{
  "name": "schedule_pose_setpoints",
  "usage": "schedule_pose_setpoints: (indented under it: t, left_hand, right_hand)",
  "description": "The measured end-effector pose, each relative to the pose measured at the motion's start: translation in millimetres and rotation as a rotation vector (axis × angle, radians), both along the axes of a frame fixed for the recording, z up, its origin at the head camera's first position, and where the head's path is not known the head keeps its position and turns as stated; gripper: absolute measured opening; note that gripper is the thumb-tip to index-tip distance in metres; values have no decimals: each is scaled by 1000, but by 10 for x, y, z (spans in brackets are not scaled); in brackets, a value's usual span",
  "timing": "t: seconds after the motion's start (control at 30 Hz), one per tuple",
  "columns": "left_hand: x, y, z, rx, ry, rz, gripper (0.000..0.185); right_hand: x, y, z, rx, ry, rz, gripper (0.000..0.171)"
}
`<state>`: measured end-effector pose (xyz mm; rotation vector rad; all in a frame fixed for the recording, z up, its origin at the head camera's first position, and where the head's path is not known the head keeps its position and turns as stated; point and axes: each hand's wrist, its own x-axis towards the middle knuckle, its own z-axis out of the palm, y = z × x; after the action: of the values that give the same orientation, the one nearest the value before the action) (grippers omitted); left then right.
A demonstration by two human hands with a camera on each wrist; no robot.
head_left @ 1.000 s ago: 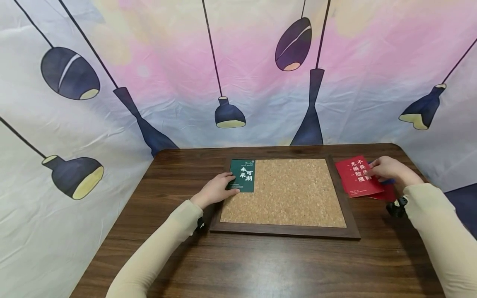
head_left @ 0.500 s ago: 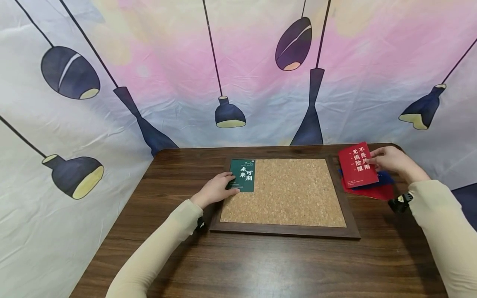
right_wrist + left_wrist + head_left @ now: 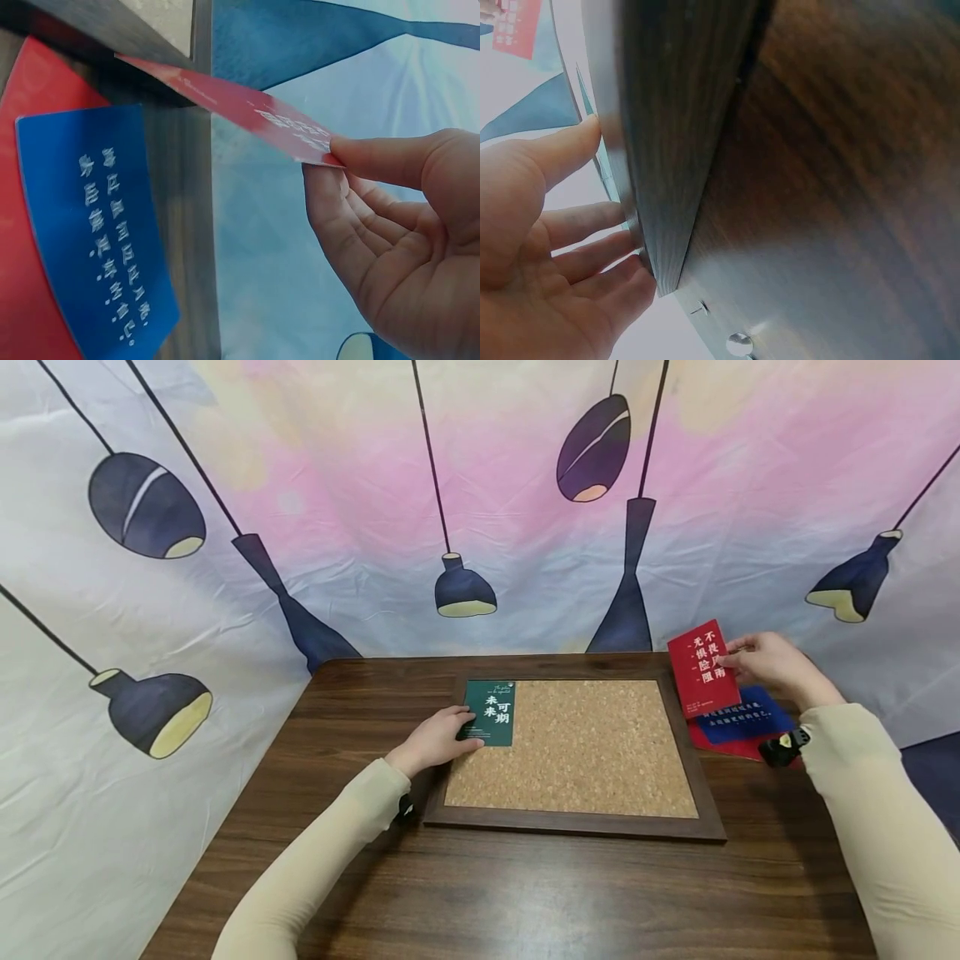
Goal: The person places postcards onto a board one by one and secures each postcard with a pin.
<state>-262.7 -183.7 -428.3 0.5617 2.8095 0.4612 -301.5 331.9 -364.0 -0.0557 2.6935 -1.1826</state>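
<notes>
In the head view, a green card point(image 3: 490, 714) with white characters lies at the upper left of a framed cork board point(image 3: 600, 752). My left hand point(image 3: 435, 742) rests over the board's left frame, its fingertips and thumb touching the card's left part. To the right, my right hand point(image 3: 780, 667) pinches a red card point(image 3: 701, 668) by its right edge, between thumb and fingers. That red card is raised and tilted, as the right wrist view also shows. Beneath it lie a blue card point(image 3: 90, 225) and another red card point(image 3: 30, 300), both partly covered.
The board lies on a brown wooden table point(image 3: 525, 893). Behind it hangs a cloth printed with lamps point(image 3: 465, 589). In the left wrist view, a shiny round metal piece point(image 3: 739, 344) and a small tack point(image 3: 699, 308) sit near the board's far corner.
My right hand has lifted the red card off the pile, then carried it slightly left, uncovering the blue card. My left hand stays on the green card.
</notes>
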Motion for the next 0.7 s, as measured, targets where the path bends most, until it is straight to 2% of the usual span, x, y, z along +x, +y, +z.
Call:
schedule_pose_setpoints:
  t: [0.2,0.3,0.53,0.7]
  left_hand:
    - [14,2,8,-4,3,-4,66]
    - [19,-1,12,-4,3,-1,66]
    - [17,0,17,-1,0,3,66]
    - [9,7,19,-1,-3,6,66]
  right_hand:
    - [-49,-71,105,56,71,-9,49]
    - [-87,-130,130,42,88,-1,52]
    - [-136,-380,94,-117,-15,63,58]
    - [-177,-586,25,-195,-56,87,59]
